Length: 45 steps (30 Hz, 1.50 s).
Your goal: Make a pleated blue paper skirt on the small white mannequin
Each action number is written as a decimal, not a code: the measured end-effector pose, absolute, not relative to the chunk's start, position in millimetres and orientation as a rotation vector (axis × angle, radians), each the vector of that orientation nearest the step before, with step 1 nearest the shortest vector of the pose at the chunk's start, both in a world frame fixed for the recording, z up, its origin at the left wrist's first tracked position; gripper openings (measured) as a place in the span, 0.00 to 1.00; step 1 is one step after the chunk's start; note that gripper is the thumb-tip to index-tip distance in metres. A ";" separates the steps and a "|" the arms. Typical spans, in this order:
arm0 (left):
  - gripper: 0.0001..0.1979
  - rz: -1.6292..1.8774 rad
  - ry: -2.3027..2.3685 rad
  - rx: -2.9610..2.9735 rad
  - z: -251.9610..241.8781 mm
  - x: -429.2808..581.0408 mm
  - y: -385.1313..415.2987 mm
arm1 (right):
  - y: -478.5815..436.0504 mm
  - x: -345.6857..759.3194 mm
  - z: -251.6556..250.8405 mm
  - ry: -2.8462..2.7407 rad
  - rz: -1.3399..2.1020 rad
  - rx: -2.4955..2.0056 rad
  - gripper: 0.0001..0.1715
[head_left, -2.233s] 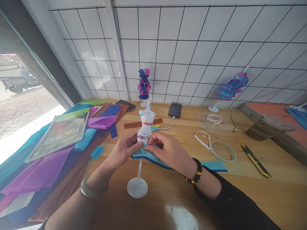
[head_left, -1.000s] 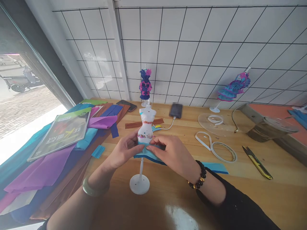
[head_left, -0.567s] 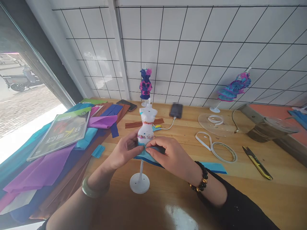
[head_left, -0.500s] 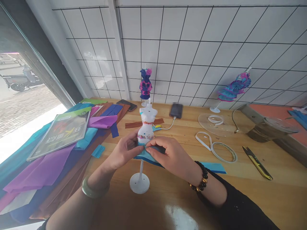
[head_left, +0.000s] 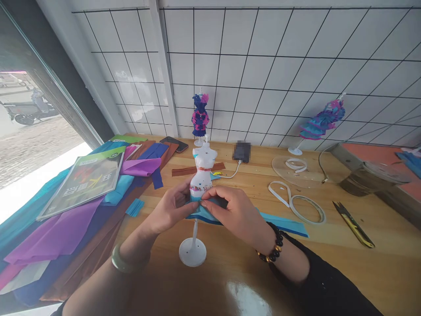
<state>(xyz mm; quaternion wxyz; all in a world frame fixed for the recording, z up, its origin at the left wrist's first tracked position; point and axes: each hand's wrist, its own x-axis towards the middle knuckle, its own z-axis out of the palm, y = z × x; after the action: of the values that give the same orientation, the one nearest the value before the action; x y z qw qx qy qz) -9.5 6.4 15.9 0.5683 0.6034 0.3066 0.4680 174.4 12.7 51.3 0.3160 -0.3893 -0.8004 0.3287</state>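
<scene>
A small white mannequin torso [head_left: 203, 169] stands on a thin rod with a round white base [head_left: 192, 255] on the wooden table [head_left: 329, 259]. A blue paper strip [head_left: 283, 223] wraps its hips and trails off to the right. My left hand [head_left: 167, 210] pinches the strip against the left side of the hips. My right hand [head_left: 234, 210] pinches folds of the same strip at the front, fingers closed on it. A green bangle is on my left wrist, dark beads on my right.
Coloured paper sheets [head_left: 52, 237] and a plastic-wrapped booklet [head_left: 83, 182] lie at left. Two dressed mannequins [head_left: 200, 116] [head_left: 320, 123] stand by the tiled wall. Tape loops [head_left: 304, 206], thread snips [head_left: 353, 224], a charging phone [head_left: 241, 151] and a brown strip [head_left: 184, 170] lie beyond.
My right hand has worked the blue strip a little tighter round the hips, and more of its tail shows to the right. The view has shifted slightly.
</scene>
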 end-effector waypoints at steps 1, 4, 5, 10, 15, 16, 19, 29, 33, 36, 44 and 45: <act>0.28 1.099 0.724 1.415 15.6 -9.4 6.3 | 12.6 174.2 51.3 -2.108 0.862 -1.022 0.05; 0.29 1.105 0.731 1.407 14.2 -9.3 6.5 | 12.7 173.9 50.8 -2.106 0.860 -1.004 0.06; 0.29 1.106 0.730 1.405 13.8 -9.3 6.6 | 12.9 173.9 50.5 -2.105 0.863 -1.000 0.06; 0.27 1.104 0.728 1.412 13.7 -9.0 7.1 | 13.4 174.4 49.1 -2.108 0.874 -0.988 0.07; 0.26 1.096 0.751 1.420 14.0 -9.4 6.8 | 14.0 174.0 49.2 -2.089 0.903 -0.986 0.06; 0.26 1.095 0.751 1.420 13.7 -9.5 6.8 | 14.1 173.8 49.2 -2.082 0.905 -0.987 0.06; 0.25 1.099 0.748 1.418 12.7 -9.7 7.0 | 14.3 173.1 48.3 -2.070 0.906 -0.996 0.05; 0.27 1.083 0.730 1.426 17.1 -8.6 4.7 | 16.5 173.1 40.7 -1.989 0.955 -1.037 0.06; 0.25 1.078 0.716 1.407 16.7 -8.6 5.0 | 15.7 173.1 41.0 -2.001 0.923 -1.047 0.08; 0.24 1.086 0.741 1.358 15.7 -7.9 5.0 | 14.7 172.6 40.5 -2.008 0.909 -1.067 0.09; 0.20 1.129 0.866 1.313 14.1 -7.3 7.3 | 17.5 172.9 40.8 -2.052 0.860 -0.996 0.05; 0.19 1.126 0.874 1.322 14.2 -7.2 8.1 | 18.0 173.3 41.1 -2.060 0.865 -0.986 0.04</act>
<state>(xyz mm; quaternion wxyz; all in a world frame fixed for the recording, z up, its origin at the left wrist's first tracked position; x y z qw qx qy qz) -7.2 8.1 14.2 0.5638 0.5616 0.3713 0.4785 173.3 18.0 41.1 0.3425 -0.3792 -0.7925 0.3329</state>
